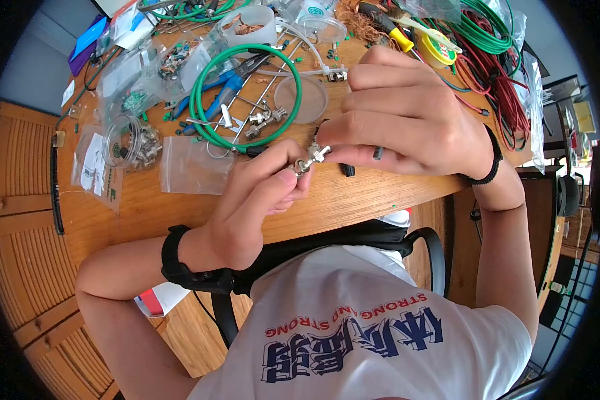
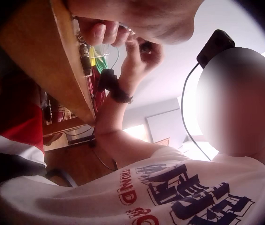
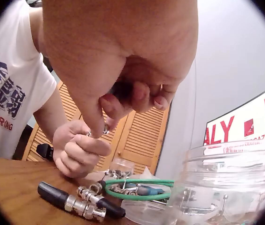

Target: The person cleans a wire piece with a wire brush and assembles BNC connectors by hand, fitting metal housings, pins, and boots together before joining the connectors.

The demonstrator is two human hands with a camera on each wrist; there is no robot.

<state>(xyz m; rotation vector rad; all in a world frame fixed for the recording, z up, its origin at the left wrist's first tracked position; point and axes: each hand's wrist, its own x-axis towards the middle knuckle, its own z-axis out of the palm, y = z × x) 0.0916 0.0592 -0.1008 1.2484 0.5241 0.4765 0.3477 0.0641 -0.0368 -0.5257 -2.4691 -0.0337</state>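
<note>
Over the table's near edge, both hands meet at a small silver BNC connector (image 1: 313, 157). My left hand (image 1: 237, 207) pinches its lower end between thumb and curled fingers. The right hand (image 1: 410, 120) comes in from the other side, thumb and forefinger on the upper end of the metal; the right wrist view also has this shiny part (image 3: 106, 129) between its fingertips. Tucked in the right hand's curled fingers is a dark cylindrical piece (image 3: 121, 89), mostly hidden. On the wood below lie BNC connectors with black sleeves (image 3: 53, 191).
A coiled green cable (image 1: 197, 100) surrounds blue-handled pliers (image 1: 230, 90) and loose metal connectors (image 1: 267, 123). Left of it are a plastic bag (image 1: 193, 167) and a jar of small parts (image 1: 143, 147). Red cable (image 1: 507, 100) and a yellow-handled screwdriver (image 1: 401, 40) lie at the far right.
</note>
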